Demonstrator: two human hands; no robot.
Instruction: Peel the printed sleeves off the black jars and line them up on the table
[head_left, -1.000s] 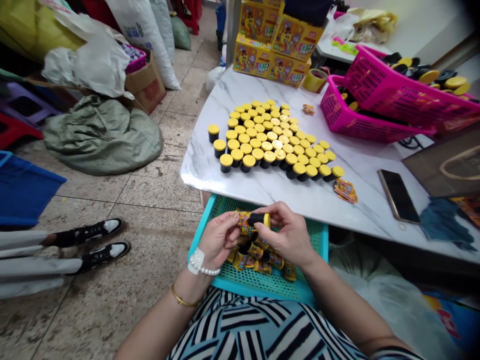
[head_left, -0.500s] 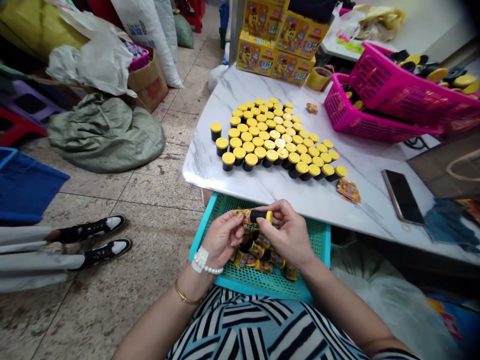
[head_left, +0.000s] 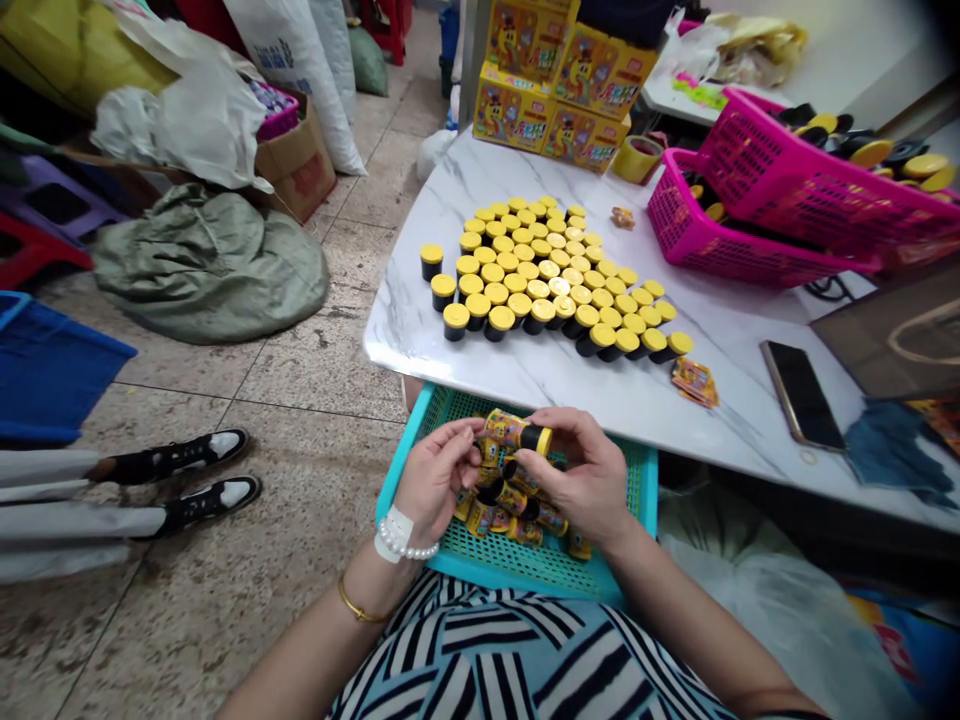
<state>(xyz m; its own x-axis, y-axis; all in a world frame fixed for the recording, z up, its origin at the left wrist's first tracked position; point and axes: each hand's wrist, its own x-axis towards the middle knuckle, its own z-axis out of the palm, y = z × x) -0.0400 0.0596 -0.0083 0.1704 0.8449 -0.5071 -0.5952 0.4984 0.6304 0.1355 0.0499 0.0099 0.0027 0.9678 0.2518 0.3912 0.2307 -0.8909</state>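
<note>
Over the turquoise basket (head_left: pixel 401 450), my right hand (head_left: pixel 589 475) grips a small black tub with a yellow lid (head_left: pixel 534 438) by its lid end. A colourful printed wrapper sleeve (head_left: pixel 504 428) now surrounds most of the tub's body. The sleeve's left end is pinched between the fingers of my left hand (head_left: pixel 435 475). Several tubs in the same printed wrapping (head_left: pixel 514 498) lie loose in the basket below. Beyond, on the marbled table (head_left: pixel 420 345), bare black tubs with yellow lids (head_left: pixel 517 282) stand upright in a cluster.
A stack of flat printed wrappers (head_left: pixel 695 382) lies right of the tubs, and a phone (head_left: pixel 802 395) farther right. Pink baskets (head_left: pixel 795 185) holding black and yellow parts, a tape roll (head_left: pixel 637 158) and printed boxes (head_left: pixel 555 100) occupy the back. Another person's shoes (head_left: pixel 214 475) show at left.
The printed sleeve has slid rightward over the black tub, covering most of its body where the black side showed before. Both hands stay above the basket.
</note>
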